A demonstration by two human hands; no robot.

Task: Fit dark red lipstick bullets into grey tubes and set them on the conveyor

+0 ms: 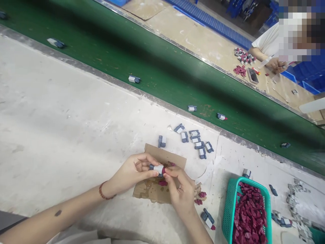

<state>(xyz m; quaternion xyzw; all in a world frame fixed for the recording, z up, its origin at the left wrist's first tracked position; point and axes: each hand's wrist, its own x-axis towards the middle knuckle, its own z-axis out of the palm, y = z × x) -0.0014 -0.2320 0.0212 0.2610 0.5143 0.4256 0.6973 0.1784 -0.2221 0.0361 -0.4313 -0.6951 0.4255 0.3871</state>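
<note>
I am pinching a small grey-and-white part [156, 168] between my left hand [134, 173] and right hand [179, 191], both closed on it, over the cardboard scrap [152, 193] near the table's [63, 128] front edge.

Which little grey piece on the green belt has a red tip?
The small grey-and-white plastic piece on the green conveyor belt, rightmost of the middle pair; the others show no red.

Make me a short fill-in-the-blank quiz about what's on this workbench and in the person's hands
1. Both hands, left hand and right hand, pinch one small grey and white part over a torn piece of ____.
2. The dark red pieces fill a ____ basket.
3. The conveyor belt behind the table is ____.

Missing words: cardboard; teal; green
</note>
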